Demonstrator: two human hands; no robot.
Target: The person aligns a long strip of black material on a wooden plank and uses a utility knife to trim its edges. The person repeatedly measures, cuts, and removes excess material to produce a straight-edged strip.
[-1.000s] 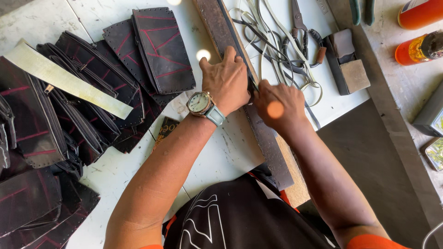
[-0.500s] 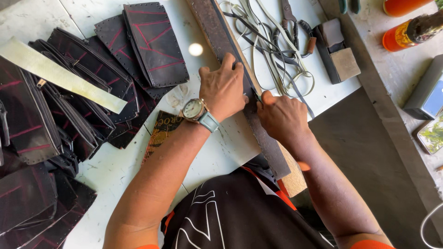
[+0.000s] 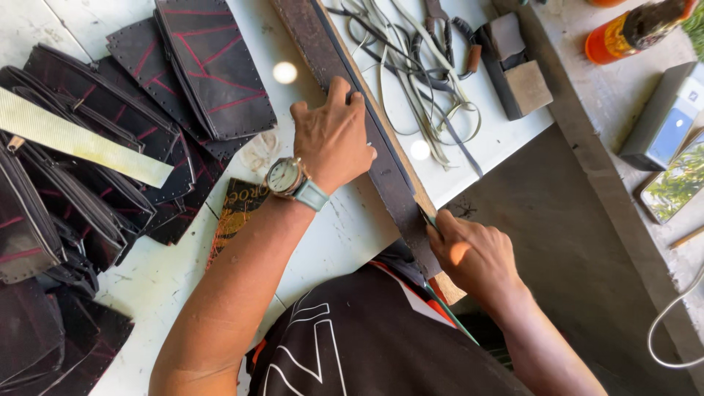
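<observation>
The long dark leather strip lies on a wooden board across the white table, running from the far left toward the person, with the left hand pressing flat on its middle and the right hand, nearer its close end, closed around a small blade at its edge.

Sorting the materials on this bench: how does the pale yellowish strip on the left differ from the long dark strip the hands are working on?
The pale strip is light yellow-green and lies untouched on the dark stitched pieces; the dark strip is brown-black and longer. The left hand presses the dark strip and the right hand works its near end. Both are flat, narrow and lie diagonally.
</observation>
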